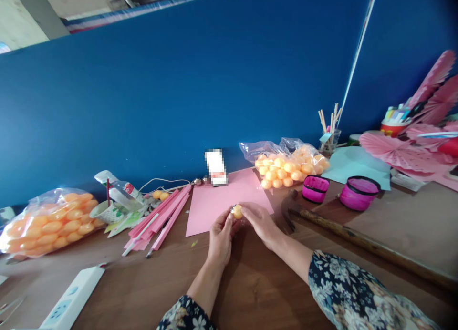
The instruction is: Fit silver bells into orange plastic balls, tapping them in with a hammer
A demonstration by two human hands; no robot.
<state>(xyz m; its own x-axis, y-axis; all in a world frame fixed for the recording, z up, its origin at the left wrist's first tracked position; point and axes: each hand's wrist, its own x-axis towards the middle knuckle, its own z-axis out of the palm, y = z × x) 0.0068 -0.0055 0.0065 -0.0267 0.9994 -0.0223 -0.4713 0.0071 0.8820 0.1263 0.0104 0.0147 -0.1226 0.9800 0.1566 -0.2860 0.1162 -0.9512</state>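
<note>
A small yellow-orange plastic ball [238, 212] is pinched between my two hands, above the near edge of a pink paper sheet [229, 201]. A small dark, silvery piece shows at the ball's left side, too small to make out. My left hand [221, 237] is closed, its thumb up against the ball and that piece. From the right, my right hand [261, 225] grips the ball with its fingertips; part of those fingers is hidden.
Bags of orange balls [53, 225] stand left and at the back [282, 165]. Pink paper strips [161, 220] lie left of the sheet. A hammer [343, 237] lies right, below two magenta fabric containers [359, 194]. A power strip [73, 296] is front left; a pixelated upright object [216, 168] stands behind.
</note>
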